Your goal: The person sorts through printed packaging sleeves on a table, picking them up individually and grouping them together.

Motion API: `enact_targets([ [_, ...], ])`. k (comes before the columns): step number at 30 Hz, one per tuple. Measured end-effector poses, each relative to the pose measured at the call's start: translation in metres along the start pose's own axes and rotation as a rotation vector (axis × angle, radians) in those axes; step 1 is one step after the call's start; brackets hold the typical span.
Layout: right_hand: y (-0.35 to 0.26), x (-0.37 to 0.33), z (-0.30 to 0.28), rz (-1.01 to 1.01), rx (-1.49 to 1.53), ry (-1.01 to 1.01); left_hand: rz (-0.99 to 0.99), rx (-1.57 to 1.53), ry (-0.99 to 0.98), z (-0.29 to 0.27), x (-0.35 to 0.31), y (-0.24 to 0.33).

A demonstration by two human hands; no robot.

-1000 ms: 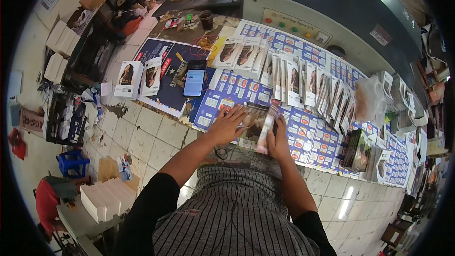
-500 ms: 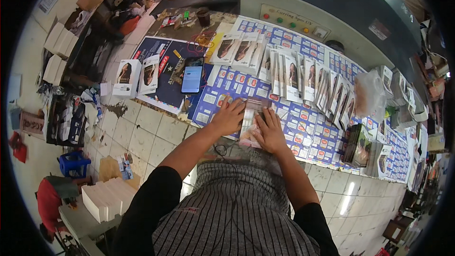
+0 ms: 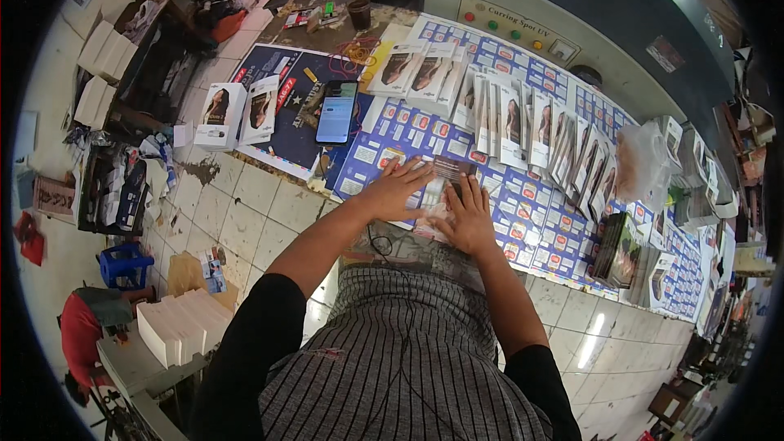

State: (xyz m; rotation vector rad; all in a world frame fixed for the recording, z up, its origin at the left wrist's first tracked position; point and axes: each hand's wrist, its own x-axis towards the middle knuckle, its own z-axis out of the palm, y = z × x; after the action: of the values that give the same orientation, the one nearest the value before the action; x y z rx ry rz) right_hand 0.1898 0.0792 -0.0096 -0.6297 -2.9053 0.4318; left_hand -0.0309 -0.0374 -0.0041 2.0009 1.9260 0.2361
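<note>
At the table's front edge, a small printed piece of paper or thin card (image 3: 454, 170), dark brown at its far end and paler nearer me, lies under both of my hands. My left hand (image 3: 398, 189) rests flat across its left side with the fingers stretched out to the right. My right hand (image 3: 468, 216) presses on its right side, fingers spread and pointing away from me. Much of the piece is covered, so I cannot tell whether it is folded. Beneath it are blue printed sheets (image 3: 384, 151) covering the table.
A long fanned row of white printed packs (image 3: 512, 122) runs behind my hands to the right. Darker packs (image 3: 618, 255) stand at the right front. To the left are a phone (image 3: 336, 112) and white boxes (image 3: 219, 117). A dark cup (image 3: 359, 13) stands farther back.
My left hand has slid right and away from me over the printed piece, covering more of it. The right hand stays on its right side. The whole view has shifted slightly.
</note>
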Motion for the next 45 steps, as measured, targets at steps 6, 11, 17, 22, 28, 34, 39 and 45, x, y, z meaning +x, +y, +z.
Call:
enact_targets([
  [6, -0.001, 0.0, -0.001, -0.002, 0.014, 0.017, 0.014, 0.03, -0.051, -0.002, -0.001, 0.0],
  [11, -0.002, 0.001, -0.003, 0.009, 0.009, 0.006, 0.01, 0.036, -0.061, -0.004, 0.0, 0.002],
  [17, 0.0, 0.001, 0.0, 0.014, 0.005, 0.009, 0.024, 0.026, -0.055, -0.004, 0.001, 0.001],
  [22, 0.002, 0.001, 0.002, 0.009, 0.025, 0.042, 0.038, 0.045, -0.06, -0.007, 0.002, 0.001],
  [28, 0.026, -0.022, -0.014, 0.168, 0.213, 0.288, 0.025, 0.071, -0.075, -0.001, 0.001, 0.0],
  [34, 0.076, -0.071, -0.027, 0.391, -0.017, 0.262, 0.016, 0.094, -0.13, -0.013, 0.011, 0.009],
  [39, 0.049, -0.061, -0.041, 0.453, 0.225, 0.209, -0.049, 0.106, -0.204, -0.016, 0.009, 0.01],
  [45, 0.005, -0.088, -0.034, 0.113, 0.216, 0.034, -0.036, 0.119, -0.213, -0.014, 0.015, 0.013],
])
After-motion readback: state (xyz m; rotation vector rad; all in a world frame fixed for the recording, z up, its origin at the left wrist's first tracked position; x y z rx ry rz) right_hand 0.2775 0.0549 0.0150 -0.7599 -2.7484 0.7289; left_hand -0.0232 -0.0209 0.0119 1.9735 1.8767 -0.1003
